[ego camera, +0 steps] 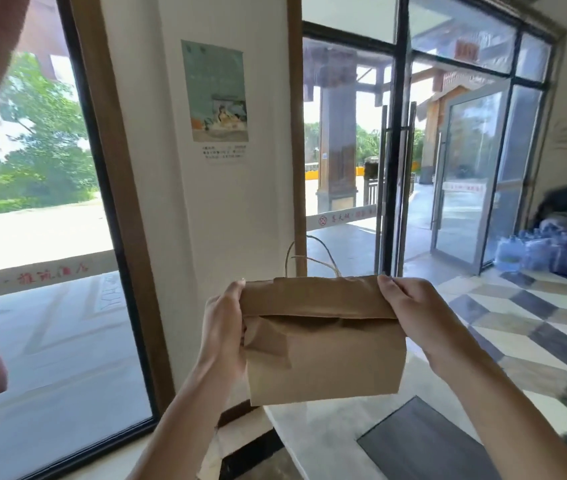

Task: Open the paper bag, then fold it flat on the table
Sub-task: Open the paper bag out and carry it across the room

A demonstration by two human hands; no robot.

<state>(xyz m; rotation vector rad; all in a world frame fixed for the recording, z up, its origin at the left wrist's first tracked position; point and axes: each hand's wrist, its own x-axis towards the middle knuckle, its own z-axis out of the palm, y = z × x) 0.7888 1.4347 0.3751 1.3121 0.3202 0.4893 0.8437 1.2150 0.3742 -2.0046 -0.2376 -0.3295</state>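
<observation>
A brown paper bag (323, 355) is held up in the air in front of me, above the pale table (313, 441). Its top part is folded over toward me, and thin string handles stick up behind it. My left hand (223, 327) grips the bag's left side, fingers curled over the folded top corner. My right hand (410, 310) grips the top right corner the same way. The bag's left side panel is creased inward.
A dark grey rectangular mat (424, 441) lies on the table below the bag. Behind stand a white wall with a poster (216, 91), large windows, and open glass doors (462, 174). Several water jugs (548, 251) sit on the patterned floor at right.
</observation>
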